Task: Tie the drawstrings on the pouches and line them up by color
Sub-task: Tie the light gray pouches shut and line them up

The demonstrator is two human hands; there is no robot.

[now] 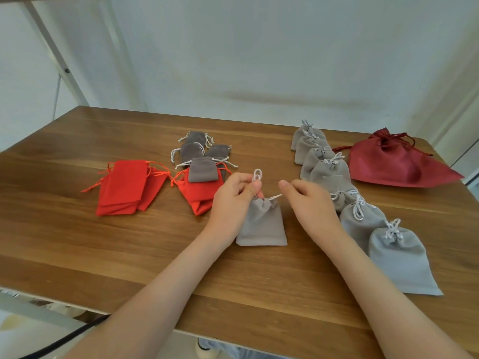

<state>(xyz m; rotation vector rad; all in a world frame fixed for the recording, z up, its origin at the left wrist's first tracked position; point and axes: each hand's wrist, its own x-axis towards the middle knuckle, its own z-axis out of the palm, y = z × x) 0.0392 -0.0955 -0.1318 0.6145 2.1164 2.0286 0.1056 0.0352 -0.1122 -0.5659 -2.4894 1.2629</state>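
A light grey pouch [263,224] lies on the wooden table [77,244] in front of me, its neck gathered. My left hand [233,200] pinches a white loop of its drawstring [257,175] above the neck. My right hand [308,203] pinches the other cord end, which runs from the neck to the right. Several tied light grey pouches [363,221] form a row at the right, running from far to near. Flat red pouches [127,187] lie at the left, more red ones [199,193] sit beside them, and darker grey pouches [197,154] lie behind.
A large dark red drawstring bag [394,164] lies at the far right of the table. A white wall stands behind, and a white frame post [54,53] rises at the left. The table's front edge is close to my body.
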